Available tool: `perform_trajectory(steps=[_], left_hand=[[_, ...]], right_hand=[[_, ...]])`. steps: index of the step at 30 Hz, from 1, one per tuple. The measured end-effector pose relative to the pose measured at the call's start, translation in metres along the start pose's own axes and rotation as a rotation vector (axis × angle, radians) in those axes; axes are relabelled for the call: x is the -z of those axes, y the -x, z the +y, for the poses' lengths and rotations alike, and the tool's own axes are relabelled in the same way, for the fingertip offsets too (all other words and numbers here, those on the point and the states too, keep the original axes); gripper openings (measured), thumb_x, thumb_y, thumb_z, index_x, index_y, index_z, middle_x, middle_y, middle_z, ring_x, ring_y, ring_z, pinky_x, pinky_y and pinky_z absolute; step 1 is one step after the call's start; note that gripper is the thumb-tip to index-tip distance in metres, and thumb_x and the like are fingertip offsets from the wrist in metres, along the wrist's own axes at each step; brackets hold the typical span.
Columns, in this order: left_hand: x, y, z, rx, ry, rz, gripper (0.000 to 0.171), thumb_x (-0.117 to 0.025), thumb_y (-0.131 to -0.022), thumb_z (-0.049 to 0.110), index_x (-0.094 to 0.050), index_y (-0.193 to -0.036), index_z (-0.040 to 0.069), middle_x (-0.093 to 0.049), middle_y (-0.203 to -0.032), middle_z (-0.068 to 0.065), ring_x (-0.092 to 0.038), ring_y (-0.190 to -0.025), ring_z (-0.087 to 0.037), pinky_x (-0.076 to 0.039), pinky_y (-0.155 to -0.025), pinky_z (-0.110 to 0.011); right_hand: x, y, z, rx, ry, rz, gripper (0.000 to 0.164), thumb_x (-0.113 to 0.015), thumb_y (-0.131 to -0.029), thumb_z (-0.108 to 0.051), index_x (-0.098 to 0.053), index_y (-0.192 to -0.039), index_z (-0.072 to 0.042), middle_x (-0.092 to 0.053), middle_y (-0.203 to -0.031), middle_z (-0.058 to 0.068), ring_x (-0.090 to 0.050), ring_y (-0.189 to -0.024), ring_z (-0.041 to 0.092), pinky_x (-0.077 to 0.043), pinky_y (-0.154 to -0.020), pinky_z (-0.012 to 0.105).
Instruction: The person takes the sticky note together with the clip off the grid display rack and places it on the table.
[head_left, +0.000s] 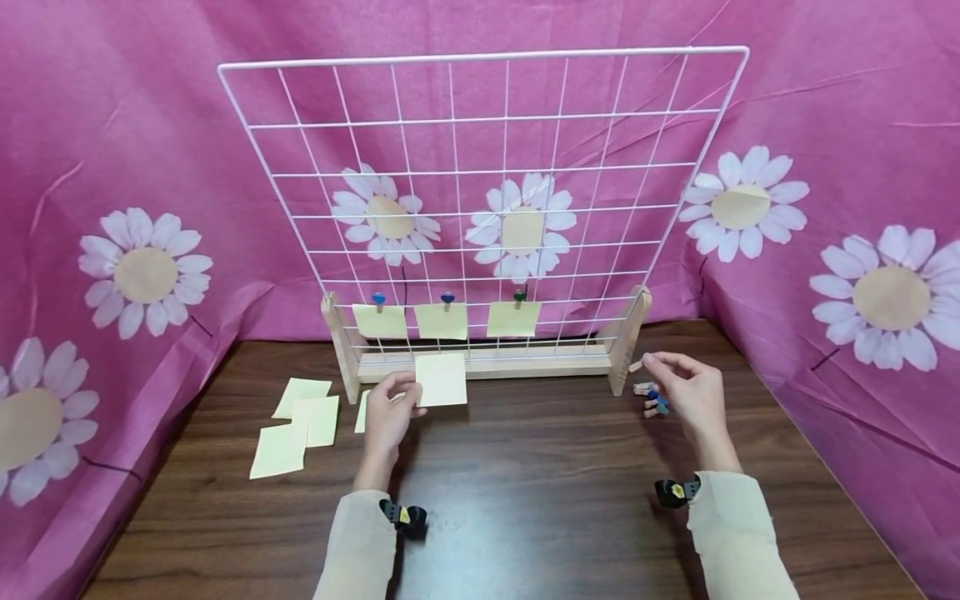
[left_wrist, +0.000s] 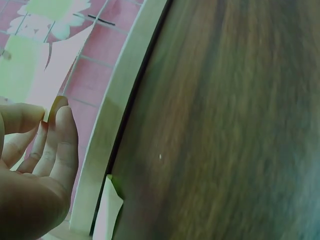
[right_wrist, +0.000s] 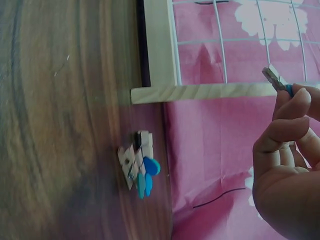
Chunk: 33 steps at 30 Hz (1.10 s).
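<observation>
Between thumb and fingers, my left hand (head_left: 392,421) pinches a pale yellow sticky note (head_left: 442,380) by its left edge, in front of the rack's wooden base. My right hand (head_left: 688,398) pinches a small wooden clothespin (right_wrist: 276,80) with a blue end, just right of the rack's right foot. Below that hand lie several more clothespins (right_wrist: 137,167) with blue and teal ends. The white wire grid (head_left: 480,172) leans back in its wooden stand (head_left: 540,363). Three notes hang along its lower part, the nearest to the held one being the middle note (head_left: 441,323), each under a clothespin.
Several loose sticky notes (head_left: 277,451) lie on the dark wooden table (head_left: 525,500) at the left. Another note (head_left: 362,414) lies partly behind my left hand, close to the base. A pink cloth (head_left: 600,25) with white daisies surrounds the table.
</observation>
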<state>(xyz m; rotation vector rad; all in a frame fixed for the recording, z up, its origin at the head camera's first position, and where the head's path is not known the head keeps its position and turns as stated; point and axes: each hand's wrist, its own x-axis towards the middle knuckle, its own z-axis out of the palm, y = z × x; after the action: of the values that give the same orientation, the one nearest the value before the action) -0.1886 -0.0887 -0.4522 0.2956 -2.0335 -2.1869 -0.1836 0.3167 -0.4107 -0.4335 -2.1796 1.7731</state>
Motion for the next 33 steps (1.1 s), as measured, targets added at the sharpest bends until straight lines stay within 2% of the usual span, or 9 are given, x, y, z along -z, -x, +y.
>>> perform_trajectory(steps=[5, 10, 13, 16, 19, 23, 28, 33], left_hand=[[0.007, -0.002, -0.004, -0.005, -0.023, 0.025, 0.025, -0.060, -0.092, -0.007, -0.064, -0.115, -0.013, -0.063, -0.094, -0.014, -0.063, -0.068, -0.008, -0.061, -0.060, -0.024], [0.012, -0.005, -0.008, 0.000, -0.101, 0.065, 0.021, -0.060, -0.092, -0.005, -0.067, -0.111, -0.009, -0.064, -0.092, -0.014, -0.061, -0.070, -0.010, -0.060, -0.060, -0.023], [0.014, -0.006, -0.009, 0.011, -0.148, 0.073, 0.021, -0.061, -0.091, -0.004, -0.068, -0.110, -0.007, -0.065, -0.092, -0.014, -0.060, -0.072, -0.012, -0.060, -0.061, -0.024], [0.016, -0.006, -0.011, 0.028, -0.180, 0.070, 0.021, -0.062, -0.090, -0.003, -0.069, -0.109, -0.006, -0.067, -0.092, -0.013, -0.060, -0.069, -0.012, -0.059, -0.061, -0.024], [0.018, -0.005, -0.012, 0.049, -0.199, 0.061, 0.020, -0.063, -0.089, -0.002, -0.069, -0.108, -0.005, -0.068, -0.090, -0.012, -0.060, -0.064, -0.012, -0.057, -0.058, -0.024], [0.019, -0.005, -0.013, 0.059, -0.232, 0.045, 0.020, -0.062, -0.087, -0.002, -0.069, -0.106, -0.004, -0.070, -0.087, -0.011, -0.059, -0.059, -0.013, -0.056, -0.057, -0.025], [0.019, -0.005, -0.013, 0.041, -0.328, 0.044, 0.019, -0.062, -0.086, -0.002, -0.070, -0.103, -0.003, -0.073, -0.087, -0.013, -0.063, -0.060, -0.014, -0.056, -0.058, -0.024], [0.018, -0.005, -0.015, 0.013, -0.423, 0.052, 0.018, -0.063, -0.086, -0.002, -0.070, -0.102, -0.003, -0.074, -0.087, -0.014, -0.065, -0.059, -0.012, -0.055, -0.057, -0.021]], right_hand=[[0.007, 0.001, 0.006, 0.008, 0.056, -0.031, 0.013, -0.079, -0.090, -0.022, -0.077, -0.095, -0.011, -0.064, -0.061, -0.010, -0.057, -0.052, 0.003, -0.050, -0.047, 0.019], [0.015, 0.000, 0.016, 0.002, 0.091, -0.063, 0.011, -0.078, -0.091, -0.023, -0.077, -0.095, -0.013, -0.066, -0.065, -0.013, -0.061, -0.057, 0.004, -0.052, -0.050, 0.019], [0.018, 0.000, 0.021, -0.006, 0.122, -0.074, 0.016, -0.078, -0.092, -0.023, -0.077, -0.099, -0.009, -0.068, -0.068, -0.014, -0.062, -0.059, 0.005, -0.053, -0.052, 0.021], [0.021, -0.001, 0.024, -0.011, 0.176, -0.092, 0.028, -0.077, -0.092, -0.025, -0.075, -0.106, 0.000, -0.069, -0.072, -0.015, -0.062, -0.062, 0.003, -0.053, -0.054, 0.023], [0.023, -0.002, 0.027, -0.021, 0.215, -0.122, 0.040, -0.076, -0.094, -0.024, -0.070, -0.115, 0.009, -0.071, -0.077, -0.012, -0.063, -0.063, 0.003, -0.053, -0.057, 0.023], [0.027, -0.002, 0.032, -0.056, 0.233, -0.179, 0.048, -0.072, -0.096, -0.022, -0.062, -0.125, 0.015, -0.074, -0.085, -0.005, -0.067, -0.063, 0.006, -0.054, -0.059, 0.021], [0.030, -0.002, 0.040, -0.108, 0.239, -0.249, 0.048, -0.069, -0.098, -0.020, -0.058, -0.126, 0.017, -0.075, -0.088, 0.000, -0.068, -0.065, 0.007, -0.053, -0.058, 0.020], [0.030, -0.002, 0.047, -0.168, 0.159, -0.316, 0.037, -0.066, -0.099, -0.013, -0.059, -0.120, 0.016, -0.075, -0.086, 0.001, -0.066, -0.068, 0.006, -0.059, -0.064, 0.023]])
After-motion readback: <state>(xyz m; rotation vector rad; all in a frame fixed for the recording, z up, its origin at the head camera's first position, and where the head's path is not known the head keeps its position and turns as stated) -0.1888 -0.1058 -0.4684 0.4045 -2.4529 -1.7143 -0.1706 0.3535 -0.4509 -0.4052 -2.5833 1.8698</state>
